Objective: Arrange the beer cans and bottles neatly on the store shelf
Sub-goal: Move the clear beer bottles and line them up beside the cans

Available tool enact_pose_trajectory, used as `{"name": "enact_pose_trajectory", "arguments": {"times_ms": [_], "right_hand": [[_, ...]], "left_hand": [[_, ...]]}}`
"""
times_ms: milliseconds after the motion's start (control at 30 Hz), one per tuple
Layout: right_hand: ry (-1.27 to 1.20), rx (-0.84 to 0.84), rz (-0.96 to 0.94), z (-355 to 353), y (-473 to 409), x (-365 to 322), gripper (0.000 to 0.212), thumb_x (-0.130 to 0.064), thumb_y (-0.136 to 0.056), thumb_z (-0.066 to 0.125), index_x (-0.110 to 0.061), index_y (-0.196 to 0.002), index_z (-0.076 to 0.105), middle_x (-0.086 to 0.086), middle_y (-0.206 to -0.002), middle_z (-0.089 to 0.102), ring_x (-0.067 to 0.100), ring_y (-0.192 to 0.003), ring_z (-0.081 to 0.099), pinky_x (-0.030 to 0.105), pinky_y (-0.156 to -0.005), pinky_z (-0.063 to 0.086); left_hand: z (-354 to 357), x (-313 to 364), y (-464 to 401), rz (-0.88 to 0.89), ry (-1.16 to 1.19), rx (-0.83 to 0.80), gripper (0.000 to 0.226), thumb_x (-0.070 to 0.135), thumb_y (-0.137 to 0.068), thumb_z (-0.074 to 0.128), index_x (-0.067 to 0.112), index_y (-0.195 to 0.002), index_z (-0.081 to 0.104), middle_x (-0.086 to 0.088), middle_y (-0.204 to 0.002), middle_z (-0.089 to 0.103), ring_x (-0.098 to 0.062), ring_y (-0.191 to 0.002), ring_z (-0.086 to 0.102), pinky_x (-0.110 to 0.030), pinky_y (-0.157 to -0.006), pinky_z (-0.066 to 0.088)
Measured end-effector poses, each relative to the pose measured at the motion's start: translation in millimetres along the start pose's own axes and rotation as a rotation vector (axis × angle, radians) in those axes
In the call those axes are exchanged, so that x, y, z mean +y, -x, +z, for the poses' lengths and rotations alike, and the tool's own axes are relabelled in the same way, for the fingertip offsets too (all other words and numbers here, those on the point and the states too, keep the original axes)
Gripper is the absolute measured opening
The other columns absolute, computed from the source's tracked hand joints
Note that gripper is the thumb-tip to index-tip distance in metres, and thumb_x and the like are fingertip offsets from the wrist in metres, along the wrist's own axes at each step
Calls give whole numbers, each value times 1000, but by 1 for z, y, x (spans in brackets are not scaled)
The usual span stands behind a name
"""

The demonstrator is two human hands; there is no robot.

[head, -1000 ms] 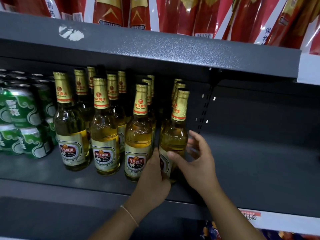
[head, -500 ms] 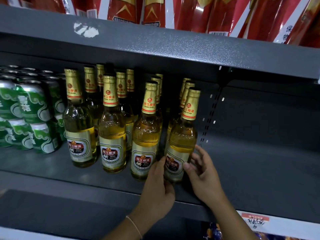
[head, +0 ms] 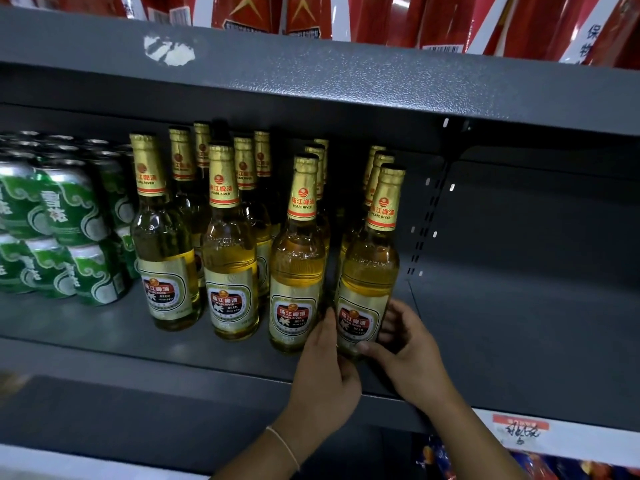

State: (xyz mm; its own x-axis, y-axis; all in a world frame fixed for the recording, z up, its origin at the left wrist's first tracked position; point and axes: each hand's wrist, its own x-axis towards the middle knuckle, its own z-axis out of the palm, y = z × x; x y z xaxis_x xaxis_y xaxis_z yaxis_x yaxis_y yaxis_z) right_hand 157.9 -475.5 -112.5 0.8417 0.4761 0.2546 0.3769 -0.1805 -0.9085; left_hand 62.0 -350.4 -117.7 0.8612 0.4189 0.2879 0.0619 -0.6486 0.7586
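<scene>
Bottle [head: 367,268], rightmost of front row, upright on grey shelf [head: 145,344], near front edge. Left hand [head: 325,379] grips its lower left side; right hand [head: 407,355] cups lower right, thumb on base. Label faces out between both hands. Green cans [head: 69,230] far left.

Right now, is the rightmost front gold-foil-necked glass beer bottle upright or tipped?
Upright: the rightmost front gold-foil-necked glass beer bottle stands base-down on the grey metal shelf, held low between the left hand and right hand.
</scene>
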Motion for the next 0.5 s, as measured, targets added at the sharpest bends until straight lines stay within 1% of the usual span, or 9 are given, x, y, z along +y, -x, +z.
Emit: {"name": "enact_pose_trajectory", "arguments": {"times_ms": [67,133,267,333,400,433,500], "right_hand": [[-10,-24,-7,1,0,0,71,0,-74,82,-31,-130,51,-14,-119,68,6,-113,63,34,-98,54],[-20,-45,-17,1,0,-1,69,3,-79,76,-32,-132,48,-17,-121,66,3,-116,62,32,-101,52],[5,-102,-30,1,2,-2,69,0,-87,69,-38,-137,41,-23,-125,63,0,-121,58,29,-104,49],[10,-148,-29,0,3,-4,71,-2,-88,68,-37,-141,38,-25,-127,61,-3,-123,55,24,-103,48],[13,-180,-29,0,4,-7,77,-5,-84,75,-37,-143,37,-27,-127,60,-8,-122,53,15,-99,47],[22,-176,-33,0,4,-9,79,-8,-81,79,-38,-142,38,-28,-126,60,-9,-120,54,11,-95,46],[51,-144,-45,1,4,-10,81,-10,-76,83,-39,-139,41,-29,-122,61,-9,-116,56,7,-90,46]], "left_hand": [[0,-2,2,22,-19,28,79,10,-84,50,15,-152,12,0,-149,29,-9,-135,25,-7,-107,12],[0,-2,5,23,-25,39,76,13,-83,49,13,-152,15,-2,-147,30,-12,-134,29,-17,-112,22],[3,-2,7,35,-60,64,77,23,-79,40,12,-151,17,-4,-145,31,-15,-130,34,-22,-111,30],[3,-2,7,32,-59,74,76,23,-79,40,12,-151,18,-6,-144,32,-16,-130,34,-23,-111,30],[2,-2,7,24,-60,68,74,23,-81,40,11,-151,19,-6,-144,31,-16,-130,34,-18,-109,26],[2,-2,8,20,-67,67,74,24,-81,40,11,-151,19,-7,-145,30,-17,-131,34,-16,-108,24],[3,-2,8,11,-83,67,74,26,-80,39,10,-150,20,-9,-147,30,-19,-134,32,-15,-109,19]]}}
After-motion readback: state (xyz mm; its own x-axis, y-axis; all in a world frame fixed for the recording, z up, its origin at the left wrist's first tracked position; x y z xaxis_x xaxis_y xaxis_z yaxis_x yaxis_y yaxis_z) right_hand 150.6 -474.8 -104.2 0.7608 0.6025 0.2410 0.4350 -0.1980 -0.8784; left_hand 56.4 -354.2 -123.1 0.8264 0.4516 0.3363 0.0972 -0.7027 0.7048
